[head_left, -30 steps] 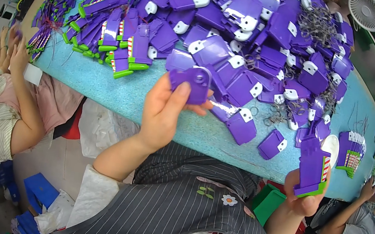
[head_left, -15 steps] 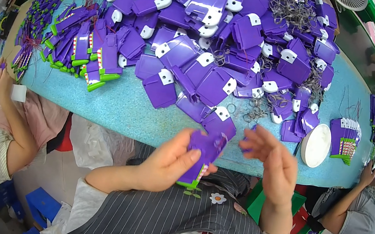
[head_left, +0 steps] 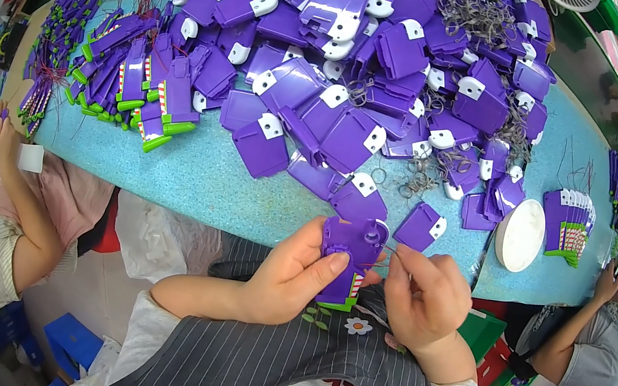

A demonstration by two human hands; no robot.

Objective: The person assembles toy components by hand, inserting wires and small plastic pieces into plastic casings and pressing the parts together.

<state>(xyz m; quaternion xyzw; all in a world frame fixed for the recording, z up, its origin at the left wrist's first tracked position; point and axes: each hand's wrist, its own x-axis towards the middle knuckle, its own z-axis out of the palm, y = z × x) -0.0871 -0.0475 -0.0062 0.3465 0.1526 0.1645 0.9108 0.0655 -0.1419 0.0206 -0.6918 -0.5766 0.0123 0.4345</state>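
My left hand [head_left: 296,269] is closed around a purple plastic shell [head_left: 350,241] with a round socket at its top corner. The shell's lower end has a red-and-white striped band and a green edge. Close to its right side, my right hand [head_left: 427,294] pinches a thin wire [head_left: 391,248] between thumb and fingertips. A reddish wire also runs from the shell toward that hand. Just beyond my hands, a purple cover with a white corner [head_left: 419,226] lies on the blue table [head_left: 242,202].
A large heap of purple covers [head_left: 320,80] fills the table's middle, with metal rings [head_left: 482,13] among them. Green-tipped purple pieces [head_left: 170,92] lie left. At right stand a white round dish [head_left: 520,235] and a row of striped pieces [head_left: 568,224]. People sit on both sides.
My right hand has come down and its fingers have closed on a thin wire beside the shell. A purple cover now lies where that hand was. My left hand has shifted slightly right.
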